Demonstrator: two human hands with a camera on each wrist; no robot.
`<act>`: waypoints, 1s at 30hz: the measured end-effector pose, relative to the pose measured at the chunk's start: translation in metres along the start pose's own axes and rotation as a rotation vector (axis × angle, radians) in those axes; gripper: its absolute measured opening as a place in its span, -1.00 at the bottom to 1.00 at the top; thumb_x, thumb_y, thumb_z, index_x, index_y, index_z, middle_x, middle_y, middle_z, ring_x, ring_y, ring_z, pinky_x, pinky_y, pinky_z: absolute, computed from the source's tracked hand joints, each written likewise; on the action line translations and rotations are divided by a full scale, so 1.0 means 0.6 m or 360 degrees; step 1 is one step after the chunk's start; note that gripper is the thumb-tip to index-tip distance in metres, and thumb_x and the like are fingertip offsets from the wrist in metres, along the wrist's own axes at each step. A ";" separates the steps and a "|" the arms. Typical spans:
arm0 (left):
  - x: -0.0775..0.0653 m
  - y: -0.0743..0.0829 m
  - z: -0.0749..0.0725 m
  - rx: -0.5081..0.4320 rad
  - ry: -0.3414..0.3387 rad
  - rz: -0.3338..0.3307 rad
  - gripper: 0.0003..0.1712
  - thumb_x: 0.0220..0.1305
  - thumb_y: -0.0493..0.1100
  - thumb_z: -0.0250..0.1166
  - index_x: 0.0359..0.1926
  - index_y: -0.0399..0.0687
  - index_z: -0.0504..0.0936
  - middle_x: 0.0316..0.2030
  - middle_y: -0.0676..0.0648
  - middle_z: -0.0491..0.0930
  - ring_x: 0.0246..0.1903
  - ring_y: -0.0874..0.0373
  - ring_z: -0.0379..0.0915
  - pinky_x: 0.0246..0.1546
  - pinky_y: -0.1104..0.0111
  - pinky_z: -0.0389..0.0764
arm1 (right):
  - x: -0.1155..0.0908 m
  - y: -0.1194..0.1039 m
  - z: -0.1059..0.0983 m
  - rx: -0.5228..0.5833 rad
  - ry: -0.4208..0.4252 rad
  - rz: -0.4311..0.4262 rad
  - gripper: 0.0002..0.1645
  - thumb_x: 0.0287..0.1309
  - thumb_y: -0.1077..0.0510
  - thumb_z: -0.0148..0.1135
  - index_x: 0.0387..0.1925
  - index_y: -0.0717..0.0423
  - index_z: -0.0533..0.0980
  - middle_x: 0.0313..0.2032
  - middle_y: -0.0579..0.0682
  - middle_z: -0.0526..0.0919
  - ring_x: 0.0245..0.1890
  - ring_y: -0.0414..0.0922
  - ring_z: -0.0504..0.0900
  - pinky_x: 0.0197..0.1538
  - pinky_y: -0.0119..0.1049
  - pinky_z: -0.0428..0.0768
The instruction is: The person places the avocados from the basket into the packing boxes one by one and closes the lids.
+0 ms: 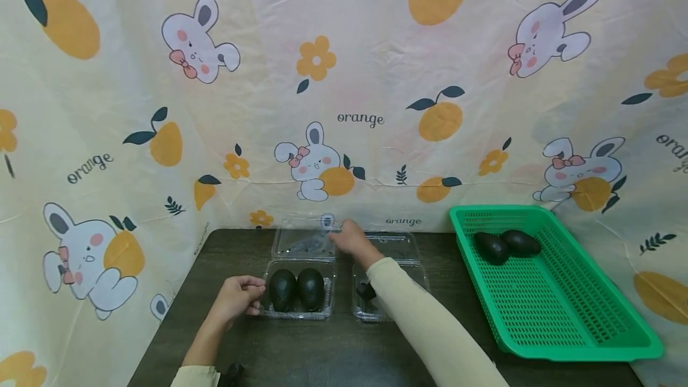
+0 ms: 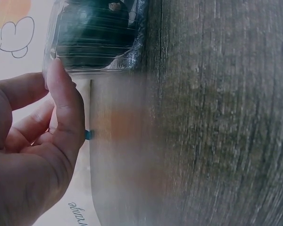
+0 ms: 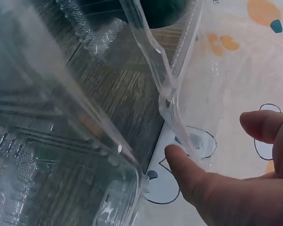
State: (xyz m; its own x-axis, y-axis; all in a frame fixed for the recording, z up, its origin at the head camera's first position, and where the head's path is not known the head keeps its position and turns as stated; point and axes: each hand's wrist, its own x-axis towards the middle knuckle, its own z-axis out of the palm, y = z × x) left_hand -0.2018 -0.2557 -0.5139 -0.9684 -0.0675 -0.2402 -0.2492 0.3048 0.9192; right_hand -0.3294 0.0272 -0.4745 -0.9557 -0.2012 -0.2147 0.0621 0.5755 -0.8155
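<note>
Two dark green avocados sit side by side in a clear plastic clamshell container, whose lid stands raised at the back. My left hand pinches the container's left edge between thumb and finger; the left wrist view shows the fingertips at its wall. At the lid's right edge is my right hand. Its thumb touches or nearly touches the clear rim in the right wrist view, with the other finger spread apart from it.
A second clear container stands open on the right, partly hidden by my right sleeve, with a small dark thing visible there. Farther right, a green basket holds two dark avocados. A printed cloth hangs behind the dark table.
</note>
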 end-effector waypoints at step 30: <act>0.009 0.003 -0.003 -0.0004 0.0037 -0.0073 -0.77 0.44 -0.40 0.22 0.03 -0.49 0.62 -0.36 -0.16 0.65 -0.54 0.13 0.55 -0.57 0.32 0.71 | 0.002 -0.026 -0.027 0.0601 0.0016 -0.0110 -0.53 0.61 0.05 -0.05 0.38 0.14 0.38 0.24 0.29 0.56 0.15 0.16 0.62 0.25 0.05 0.64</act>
State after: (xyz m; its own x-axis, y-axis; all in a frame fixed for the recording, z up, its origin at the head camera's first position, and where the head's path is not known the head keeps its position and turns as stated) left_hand -0.2073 -0.2568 -0.5127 -0.9559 -0.1035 -0.2747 -0.2933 0.2984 0.9082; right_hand -0.3365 0.0308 -0.4530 -0.9640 -0.2203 -0.1487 0.0973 0.2282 -0.9687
